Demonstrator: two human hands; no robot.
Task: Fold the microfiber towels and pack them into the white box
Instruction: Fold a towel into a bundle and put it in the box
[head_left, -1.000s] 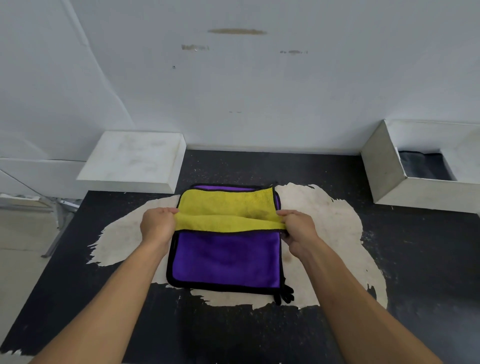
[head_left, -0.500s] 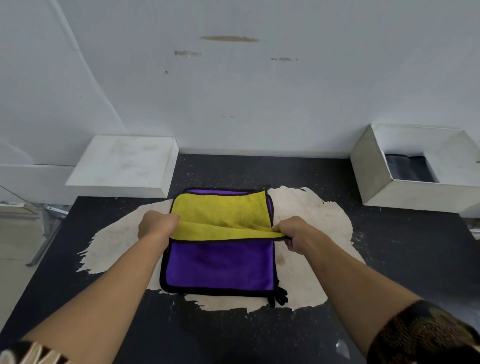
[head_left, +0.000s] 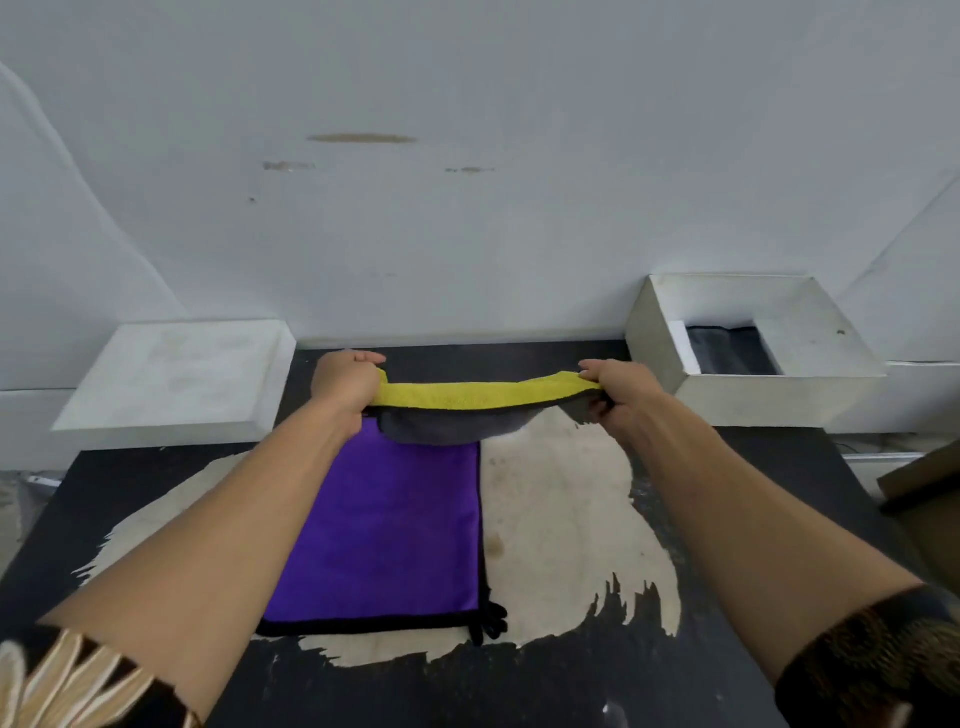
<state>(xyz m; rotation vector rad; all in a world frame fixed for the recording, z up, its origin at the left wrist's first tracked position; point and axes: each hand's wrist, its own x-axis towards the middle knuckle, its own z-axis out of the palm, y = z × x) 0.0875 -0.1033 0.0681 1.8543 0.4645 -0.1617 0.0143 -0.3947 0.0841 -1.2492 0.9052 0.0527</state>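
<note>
1. Landmark: the purple towel (head_left: 395, 519) lay flat on the pale worn patch (head_left: 561, 519) of the black table (head_left: 789, 483). It was black-edged, with black loops (head_left: 491, 621) at its near right corner.
2. The yellow towel (head_left: 478, 397) was held in the air above the purple towel's far edge, stretched as a narrow band. Its grey underside (head_left: 441, 428) sagged beneath, overhanging the purple towel's far right corner.
3. The left hand (head_left: 345, 384) was above the purple towel's far left corner, fingers curled tight round the yellow towel's left end.
4. The right hand (head_left: 618, 397) was past the purple towel's far right corner, thumb on top and fingers curled under, pinching the right end.
5. The white box (head_left: 769, 397) stood open, beyond and to the right of the purple towel, against the wall. Something dark (head_left: 727, 351) lay inside; we could not tell what.
6. A white slab (head_left: 171, 374) sat beyond and to the left of the purple towel.
7. Step in hand, as we judged it: folding. The yellow towel looked doubled over but loose, not yet a tidy packet.
8. The next move seemed to call for keeping both ends taut and level, then either laying the band down on the purple towel to fold again, or swinging it right to the box.
9. Packing was not yet done for either towel.
</note>
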